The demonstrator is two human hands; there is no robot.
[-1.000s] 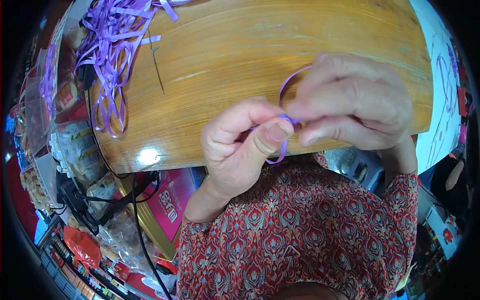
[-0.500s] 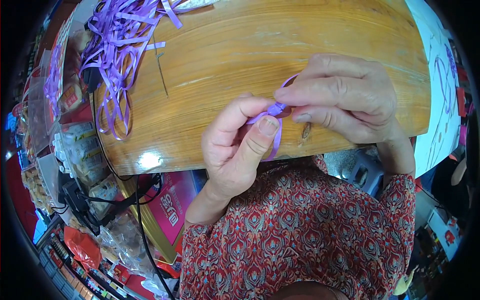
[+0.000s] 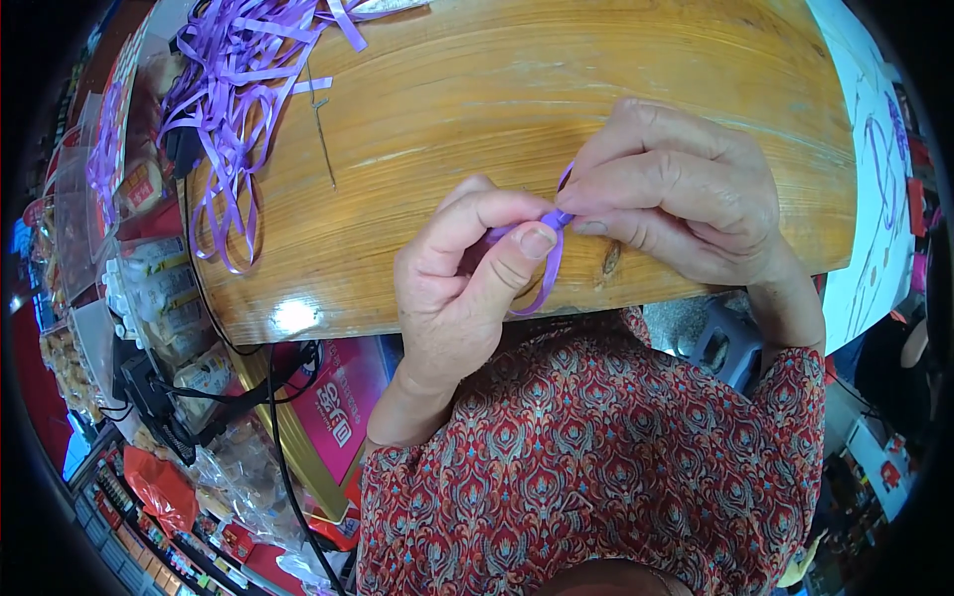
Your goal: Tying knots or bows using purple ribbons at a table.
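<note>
"What does the person have on?"

"A loose top (image 3: 646,467), deep red, with a repeating ornamental print (image 3: 566,392) all over it."

"What sort of pattern is that?"

"Pointed, rounded medallions with curling, leafy outlines in a pale creamy tone (rather like old wallpaper), picked out with small touches of blue and something darker."

"And the arms?"

"Same cloth. The left sleeve (image 3: 391,482) and the right sleeve (image 3: 795,382) both finish partway along, leaving the forearms (image 3: 788,298) uncovered."

"The hands?"

"Bare as well. Fine creases line the right hand (image 3: 686,189), and the left hand (image 3: 452,268) shows a short, rounded thumbnail (image 3: 538,241)."
</note>
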